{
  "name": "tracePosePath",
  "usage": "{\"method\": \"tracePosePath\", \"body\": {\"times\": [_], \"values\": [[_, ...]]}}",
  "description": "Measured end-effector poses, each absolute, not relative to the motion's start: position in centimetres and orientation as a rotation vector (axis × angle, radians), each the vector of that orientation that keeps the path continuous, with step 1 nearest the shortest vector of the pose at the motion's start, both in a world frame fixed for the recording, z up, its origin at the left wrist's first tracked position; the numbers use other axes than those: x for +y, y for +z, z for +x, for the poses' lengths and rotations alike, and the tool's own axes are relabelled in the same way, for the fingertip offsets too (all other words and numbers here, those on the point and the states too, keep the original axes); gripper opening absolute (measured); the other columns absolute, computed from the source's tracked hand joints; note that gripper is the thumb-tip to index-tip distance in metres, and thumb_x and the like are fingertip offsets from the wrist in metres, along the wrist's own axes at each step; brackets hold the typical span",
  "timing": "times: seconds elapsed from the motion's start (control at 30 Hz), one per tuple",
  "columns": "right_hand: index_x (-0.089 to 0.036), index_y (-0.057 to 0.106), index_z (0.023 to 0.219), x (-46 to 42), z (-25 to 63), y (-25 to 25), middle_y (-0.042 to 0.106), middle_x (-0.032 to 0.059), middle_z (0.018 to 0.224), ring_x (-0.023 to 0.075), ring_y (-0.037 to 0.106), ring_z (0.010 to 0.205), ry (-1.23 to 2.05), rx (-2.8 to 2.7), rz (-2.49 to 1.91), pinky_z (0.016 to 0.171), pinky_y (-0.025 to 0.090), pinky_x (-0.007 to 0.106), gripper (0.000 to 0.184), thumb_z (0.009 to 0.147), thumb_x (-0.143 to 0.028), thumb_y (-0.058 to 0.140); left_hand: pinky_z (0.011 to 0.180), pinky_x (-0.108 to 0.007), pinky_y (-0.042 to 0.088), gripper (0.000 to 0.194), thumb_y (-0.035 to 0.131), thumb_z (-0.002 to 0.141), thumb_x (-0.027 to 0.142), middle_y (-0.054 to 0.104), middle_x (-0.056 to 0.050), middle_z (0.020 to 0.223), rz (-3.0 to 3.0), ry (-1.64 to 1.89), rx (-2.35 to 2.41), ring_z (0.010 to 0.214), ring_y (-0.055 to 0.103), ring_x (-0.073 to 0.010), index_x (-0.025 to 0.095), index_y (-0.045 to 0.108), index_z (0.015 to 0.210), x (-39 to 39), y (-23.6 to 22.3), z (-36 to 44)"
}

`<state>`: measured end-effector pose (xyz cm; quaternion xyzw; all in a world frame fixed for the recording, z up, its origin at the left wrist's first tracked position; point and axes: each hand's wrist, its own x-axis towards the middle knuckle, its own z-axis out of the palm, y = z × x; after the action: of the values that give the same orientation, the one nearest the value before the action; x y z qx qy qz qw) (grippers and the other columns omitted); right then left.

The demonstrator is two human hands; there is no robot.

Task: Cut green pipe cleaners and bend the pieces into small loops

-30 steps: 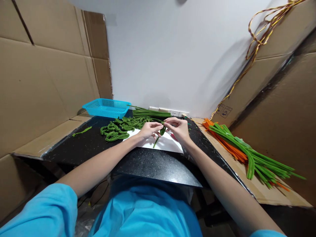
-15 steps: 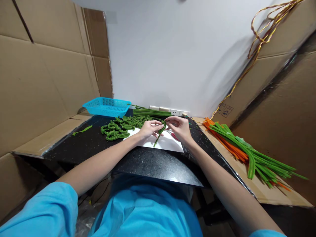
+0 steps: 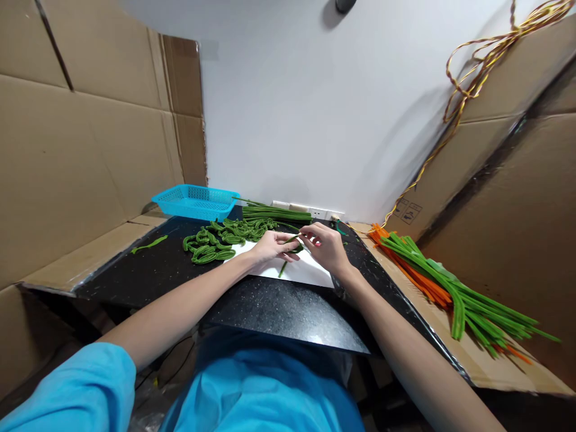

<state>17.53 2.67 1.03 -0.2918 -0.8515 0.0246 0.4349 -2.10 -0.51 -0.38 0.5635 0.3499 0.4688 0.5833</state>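
Over a white sheet of paper (image 3: 310, 274), both hands are closed on a dark green pipe cleaner (image 3: 282, 269). My left hand (image 3: 270, 247) grips it with the fingers curled, and one end hangs down below them. Thumb and fingertips of my right hand (image 3: 329, 246) pinch another part beside the left fingertips. The fingers hide much of its shape. To the left lie several looped green pipe cleaners (image 3: 207, 254) in a pile. Behind the hands rests a bundle of straight dark green pipe cleaners (image 3: 274, 213).
A blue plastic basket (image 3: 193, 210) stands at the back left of the black table (image 3: 279, 306). Light green pipe cleaners (image 3: 454, 288) and orange ones (image 3: 418, 279) lie on cardboard at right. A power strip (image 3: 318, 213) runs along the wall, with twisted yellow-brown wire (image 3: 425, 165) to its right.
My right hand has tilted and lowered slightly, its fingers now pinching closer to the left hand. The pipe cleaner has turned within the fingers. The whole view has shifted a little.
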Motion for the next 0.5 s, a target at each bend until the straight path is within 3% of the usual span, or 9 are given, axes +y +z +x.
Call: {"method": "tracePosePath", "body": {"times": [0.23, 0.5], "values": [[-0.026, 0.075, 0.104, 2.4, 18.0, 1.2, 0.072, 0.0064, 0.105, 0.0183, 0.066, 0.081, -0.105, -2.245, -0.766, 0.071, 0.048, 0.029, 0.021, 0.100, -0.031, 0.055, 0.063, -0.027, 0.053, 0.048, 0.086, 0.070, 0.051, 0.075, -0.013, 0.090, 1.630, 0.938, 0.860, 0.073, 0.073, -0.0203, 0.010, 0.076, 0.093, 0.1, -0.8, -2.6], [-0.026, 0.075, 0.106, 2.5, 18.2, 1.5, 0.071, 0.0067, 0.109, 0.0196, 0.065, 0.090, -0.138, -2.279, -0.772, 0.071, 0.047, 0.029, 0.023, 0.102, -0.029, 0.053, 0.073, -0.025, 0.044, 0.029, 0.071, 0.087, 0.043, 0.068, -0.004, 0.083, 1.897, 1.034, 0.700, 0.077, 0.059, -0.0145, 0.014, 0.073, 0.087, 0.6, -1.0, -2.6]]}}
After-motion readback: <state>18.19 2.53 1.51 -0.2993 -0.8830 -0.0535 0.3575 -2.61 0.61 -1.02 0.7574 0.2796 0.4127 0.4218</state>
